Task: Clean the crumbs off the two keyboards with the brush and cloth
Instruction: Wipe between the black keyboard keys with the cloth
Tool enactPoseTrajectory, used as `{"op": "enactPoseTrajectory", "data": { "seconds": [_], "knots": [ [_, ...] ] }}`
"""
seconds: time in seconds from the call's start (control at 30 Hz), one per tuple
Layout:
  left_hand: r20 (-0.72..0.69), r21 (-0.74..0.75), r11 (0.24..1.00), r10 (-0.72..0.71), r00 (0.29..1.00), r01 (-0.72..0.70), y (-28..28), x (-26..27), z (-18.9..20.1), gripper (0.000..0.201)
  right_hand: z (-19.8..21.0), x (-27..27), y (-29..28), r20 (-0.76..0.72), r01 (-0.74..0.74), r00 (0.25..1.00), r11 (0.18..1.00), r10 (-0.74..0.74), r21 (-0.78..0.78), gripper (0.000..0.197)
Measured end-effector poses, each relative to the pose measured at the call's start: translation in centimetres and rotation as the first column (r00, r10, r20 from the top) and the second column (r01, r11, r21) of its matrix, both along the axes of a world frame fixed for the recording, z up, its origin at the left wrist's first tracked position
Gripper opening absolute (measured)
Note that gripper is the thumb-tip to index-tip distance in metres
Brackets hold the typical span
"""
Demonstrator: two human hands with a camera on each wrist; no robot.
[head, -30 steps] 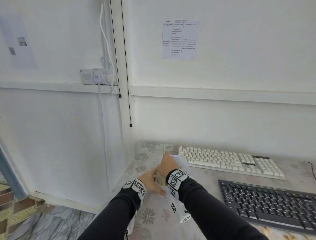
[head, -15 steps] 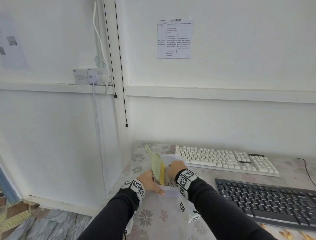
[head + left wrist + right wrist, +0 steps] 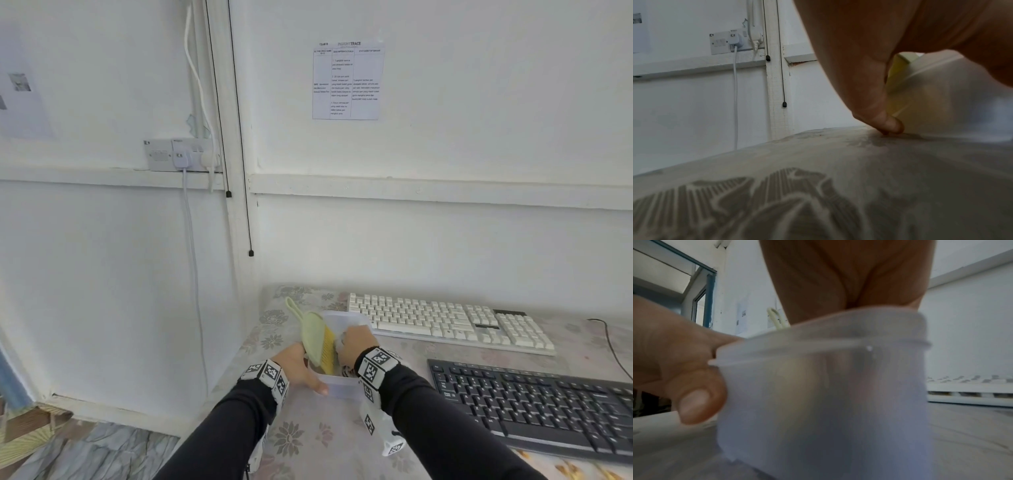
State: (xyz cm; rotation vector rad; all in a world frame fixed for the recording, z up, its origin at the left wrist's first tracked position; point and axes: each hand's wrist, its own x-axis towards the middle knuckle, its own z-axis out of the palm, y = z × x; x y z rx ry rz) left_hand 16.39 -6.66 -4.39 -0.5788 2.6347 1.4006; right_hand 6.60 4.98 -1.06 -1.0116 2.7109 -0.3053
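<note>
A translucent plastic container (image 3: 342, 385) stands near the table's left edge. In it a pale green brush (image 3: 317, 339) with yellow bristles leans, handle loop pointing up and back. My left hand (image 3: 303, 365) grips the container's left side, thumb on the near wall (image 3: 818, 402). My right hand (image 3: 356, 342) reaches down inside, right of the brush, fingers curled on a whitish cloth (image 3: 339, 344); its fingertips are hidden. The white keyboard (image 3: 445, 322) lies behind the container, and the black keyboard (image 3: 534, 404) lies nearer, to the right.
The table (image 3: 308, 438) wears a floral cover and its left edge drops to the floor just beside my left hand. A black cable (image 3: 609, 346) runs at the far right. A wall socket (image 3: 178, 154) with hanging cords is on the left wall.
My right hand has moved from over the brush to its right and down into the container, uncovering the brush. The left hand stays on the container. Little differs over the last half second.
</note>
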Motion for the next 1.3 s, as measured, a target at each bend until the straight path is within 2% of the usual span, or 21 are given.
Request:
{"op": "enactPoseTrajectory", "data": {
  "seconds": [0.13,0.23,0.43,0.57,0.6,0.7,0.8,0.83,0.9,1.0,1.07,1.1,1.13,1.17,1.23,1.3],
  "knots": [
    [-0.007,0.001,0.999,-0.034,0.999,0.034,0.3,-0.1,-0.2,0.086,1.0,-0.5,1.9,0.059,0.126,0.991,0.975,-0.117,-0.181,0.024],
    [-0.007,0.011,0.999,-0.034,0.999,0.035,0.8,0.0,-0.2,0.081,2.2,-1.4,3.7,0.101,0.169,0.984,0.958,-0.149,-0.232,0.022],
    [-0.024,0.034,0.998,0.048,0.999,-0.047,0.5,-0.4,-1.8,0.119,3.6,-3.3,6.5,0.159,0.171,0.979,0.938,-0.127,-0.302,0.036],
    [0.017,-0.003,0.993,0.121,0.993,-0.121,1.3,-0.3,-1.4,0.120,4.3,-2.4,7.6,0.266,0.152,0.962,0.929,-0.061,-0.336,0.032],
    [0.024,-0.009,0.991,0.137,0.990,-0.137,1.6,-0.2,-1.3,0.116,4.2,-2.2,7.6,0.262,0.152,0.964,0.917,-0.054,-0.369,0.028],
    [0.046,-0.039,0.983,0.179,0.983,-0.178,2.0,-0.2,-1.3,0.110,4.0,-2.1,7.7,0.103,0.102,0.993,0.887,-0.061,-0.451,0.018],
    [0.116,-0.072,0.974,0.222,0.968,-0.215,3.2,0.0,-0.4,0.111,4.1,-2.5,8.7,0.045,0.100,0.995,0.846,-0.090,-0.524,0.026],
    [0.140,-0.080,0.961,0.273,0.952,-0.264,4.0,0.1,0.4,0.103,4.2,-2.8,9.2,0.034,0.099,0.995,0.831,-0.097,-0.548,0.026],
    [0.079,-0.095,0.880,0.473,0.878,-0.465,5.0,-0.2,1.4,0.074,4.2,-3.5,10.5,0.015,0.094,0.994,0.807,-0.106,-0.583,0.025],
    [-0.108,0.015,0.651,0.756,0.646,-0.759,5.6,-1.2,2.6,0.049,3.8,-4.6,12.7,-0.005,0.073,0.995,0.775,-0.097,-0.628,0.023],
    [-0.162,0.065,0.547,0.831,0.532,-0.835,6.3,-2.1,3.5,0.042,3.5,-5.3,14.2,-0.012,0.060,0.996,0.765,-0.088,-0.641,0.022],
    [-0.212,0.061,0.539,0.830,0.516,-0.840,7.0,-2.6,4.1,0.039,3.4,-5.6,14.9,-0.023,0.050,0.996,0.761,-0.085,-0.646,0.021],
    [-0.287,0.058,0.558,0.804,0.521,-0.828,7.9,-3.3,4.7,0.036,3.3,-5.9,15.7,-0.033,0.038,0.996,0.754,-0.079,-0.656,0.020],
    [-0.372,0.060,0.617,0.743,0.556,-0.785,9.0,-3.9,5.3,0.031,3.2,-6.2,16.3,-0.037,0.029,0.997,0.746,-0.072,-0.665,0.017],
    [-0.466,0.068,0.791,0.564,0.681,-0.609,11.9,-5.3,6.3,0.024,3.1,-6.7,17.7,-0.054,-0.007,0.998,0.738,-0.040,-0.675,0.011],
    [-0.430,0.126,0.922,0.383,0.818,-0.365,14.9,-7.0,6.8,0.027,2.9,-7.2,19.0,-0.076,-0.057,0.997,0.730,0.007,-0.681,0.014]
  ]
}}
